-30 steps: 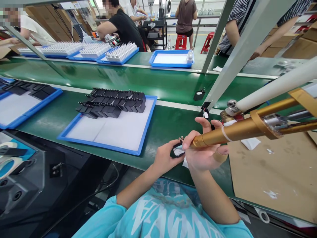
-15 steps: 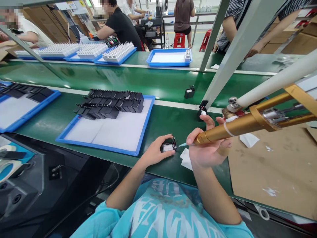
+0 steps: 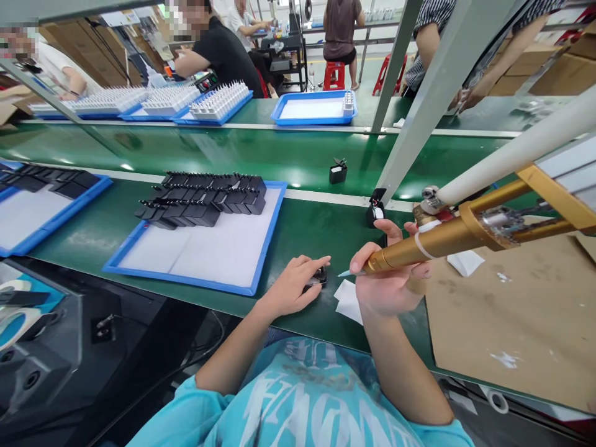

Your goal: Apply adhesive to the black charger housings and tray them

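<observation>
My left hand lies over a small black case on the green bench, thumb on the near side and fingers across its top, so most of the case is hidden. My right hand grips a gold-coloured dispensing gun. Its pale blue nozzle tip points left at the case, a short gap away from it. Beyond the right fingertips stands another black case with its lid up. White paper lies under the nozzle.
A blue-rimmed tray with rows of black cases is at left. One case sits on the green belt. A slanted metal post and cardboard are at right. Several people work beyond.
My left fingers have moved across the top of the case, covering its white face. The case on the belt has moved left. My right hand and the gun stay nearly still.
</observation>
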{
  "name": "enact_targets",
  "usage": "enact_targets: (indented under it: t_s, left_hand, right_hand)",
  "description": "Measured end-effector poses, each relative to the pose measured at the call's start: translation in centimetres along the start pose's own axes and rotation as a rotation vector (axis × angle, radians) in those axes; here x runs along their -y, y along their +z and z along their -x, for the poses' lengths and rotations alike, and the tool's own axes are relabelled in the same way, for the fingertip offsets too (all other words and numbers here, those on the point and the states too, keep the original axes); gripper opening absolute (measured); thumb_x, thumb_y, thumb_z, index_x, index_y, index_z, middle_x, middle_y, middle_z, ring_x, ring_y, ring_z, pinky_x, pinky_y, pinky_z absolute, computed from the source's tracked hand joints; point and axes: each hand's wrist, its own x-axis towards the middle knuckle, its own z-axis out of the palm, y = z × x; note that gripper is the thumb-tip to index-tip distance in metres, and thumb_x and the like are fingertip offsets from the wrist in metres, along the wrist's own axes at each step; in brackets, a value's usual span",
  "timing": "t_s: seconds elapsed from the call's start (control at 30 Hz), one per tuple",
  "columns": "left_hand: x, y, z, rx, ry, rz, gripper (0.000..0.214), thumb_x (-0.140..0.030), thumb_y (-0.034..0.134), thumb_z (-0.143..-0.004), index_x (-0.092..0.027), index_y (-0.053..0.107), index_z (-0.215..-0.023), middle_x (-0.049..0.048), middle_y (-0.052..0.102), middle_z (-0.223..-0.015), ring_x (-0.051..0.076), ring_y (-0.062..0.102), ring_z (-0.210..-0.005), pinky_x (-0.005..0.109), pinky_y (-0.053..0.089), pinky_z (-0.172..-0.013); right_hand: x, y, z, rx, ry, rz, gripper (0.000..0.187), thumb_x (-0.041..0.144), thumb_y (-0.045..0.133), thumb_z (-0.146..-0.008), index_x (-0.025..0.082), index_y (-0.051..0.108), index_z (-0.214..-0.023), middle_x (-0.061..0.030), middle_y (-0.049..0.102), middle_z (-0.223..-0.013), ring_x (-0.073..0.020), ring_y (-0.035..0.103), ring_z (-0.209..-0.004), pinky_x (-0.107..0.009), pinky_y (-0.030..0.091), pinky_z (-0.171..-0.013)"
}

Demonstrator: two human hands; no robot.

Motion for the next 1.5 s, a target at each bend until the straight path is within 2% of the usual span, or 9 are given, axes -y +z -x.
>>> enact_targets:
  t_s: [0.13,0.37,0.63,0.83,1.03,1.13,1.3,1.4,1.5]
  left_hand:
    - [-0.2,0.0,0.6,-0.01,0.014,-0.09,0.046,-0.024,0.04,-0.098,-0.022,0.038,-0.144,0.0075,0.065,-0.121,0.022,0.055,-0.103,0.039,0.045,-0.092]
    - [-0.2,0.5,0.4,-0.119,-0.005,-0.016,0.026,-0.029,0.051,-0.096,-0.022,0.059,-0.12,0.005,0.069,-0.109,0.016,0.062,-0.1,0.03,0.05,-0.09]
    - [1.2,1.2,-0.1,-0.058,0.035,-0.055,0.023,-0.026,0.051,-0.091,-0.021,0.061,-0.112,0.0062,0.07,-0.104,0.017,0.066,-0.093,0.029,0.053,-0.082]
    - [1.8,2.0,-0.2,-0.035,0.059,-0.204,0.032,-0.046,0.063,-0.087,-0.02,0.062,-0.105,0.007,0.072,-0.101,0.021,0.067,-0.091,0.032,0.053,-0.08]
    - [1.2,0.9,-0.1,0.107,0.011,-0.167,0.031,-0.033,0.06,-0.09,-0.023,0.055,-0.118,0.0081,0.065,-0.121,0.024,0.064,-0.105,0.037,0.052,-0.09]
    - [1.0,0.5,-0.3,0.062,-0.153,0.06,0.035,-0.037,0.06,-0.088,-0.024,0.053,-0.119,0.0065,0.067,-0.109,0.024,0.066,-0.098,0.037,0.053,-0.085]
    - [0.7,0.6,-0.5,-0.166,-0.592,1.042,0.052,-0.061,0.042,-0.09,-0.024,0.041,-0.126,0.0028,0.063,-0.083,0.016,0.064,-0.057,0.027,0.05,-0.049]
    - [0.8,0.3,-0.2,-0.193,-0.635,1.413,0.05,-0.06,0.048,-0.088,-0.023,0.046,-0.121,0.0016,0.061,-0.076,0.012,0.058,-0.048,0.022,0.043,-0.04]
    - [1.2,0.0,0.3,-0.181,-0.544,1.595,0.045,-0.055,0.054,-0.087,-0.023,0.048,-0.118,0.0008,0.061,-0.076,0.012,0.057,-0.045,0.021,0.041,-0.039]
  right_hand:
    - [0.1,-0.2,0.0,-0.05,-0.01,0.025,0.028,0.052,0.046,-0.085,0.03,0.056,-0.099,-0.0042,0.052,-0.123,-0.0139,0.065,-0.065,-0.023,0.041,-0.03]
    - [0.0,-0.6,0.0,0.039,0.024,-0.02,0.031,0.052,0.044,-0.087,0.03,0.053,-0.108,-0.0029,0.059,-0.107,-0.0089,0.057,-0.044,-0.025,0.041,-0.031]
    - [0.1,-0.7,0.0,-0.006,0.047,0.029,0.037,0.057,0.045,-0.084,0.031,0.052,-0.109,-0.0031,0.057,-0.106,-0.0087,0.055,-0.046,-0.025,0.042,-0.032]
    - [0.0,-0.9,0.1,-0.005,0.059,0.028,0.038,0.057,0.045,-0.084,0.031,0.05,-0.112,-0.004,0.057,-0.108,-0.0092,0.057,-0.047,-0.025,0.041,-0.032]
    - [0.0,-0.9,0.0,0.03,0.04,-0.024,0.034,0.052,0.045,-0.086,0.03,0.051,-0.111,-0.0039,0.061,-0.106,-0.0092,0.057,-0.044,-0.025,0.041,-0.032]
    - [0.1,-0.8,-0.1,0.0,0.027,-0.01,0.035,0.054,0.047,-0.085,0.03,0.053,-0.109,-0.0038,0.061,-0.104,-0.0109,0.059,-0.047,-0.025,0.041,-0.031]
    - [0.1,-0.8,-0.2,0.0,0.016,-0.054,0.034,0.05,0.05,-0.084,0.028,0.057,-0.109,-0.0047,0.062,-0.103,-0.0118,0.061,-0.051,-0.024,0.042,-0.031]
    - [0.0,-1.0,-0.2,-0.013,0.017,-0.075,0.035,0.049,0.052,-0.083,0.027,0.059,-0.108,-0.0053,0.062,-0.102,-0.0141,0.064,-0.057,-0.024,0.044,-0.031]
    - [-0.2,-1.3,-0.2,-0.03,0.024,-0.076,0.037,0.05,0.052,-0.081,0.027,0.06,-0.11,-0.0044,0.061,-0.1,-0.0124,0.06,-0.052,-0.025,0.044,-0.031]
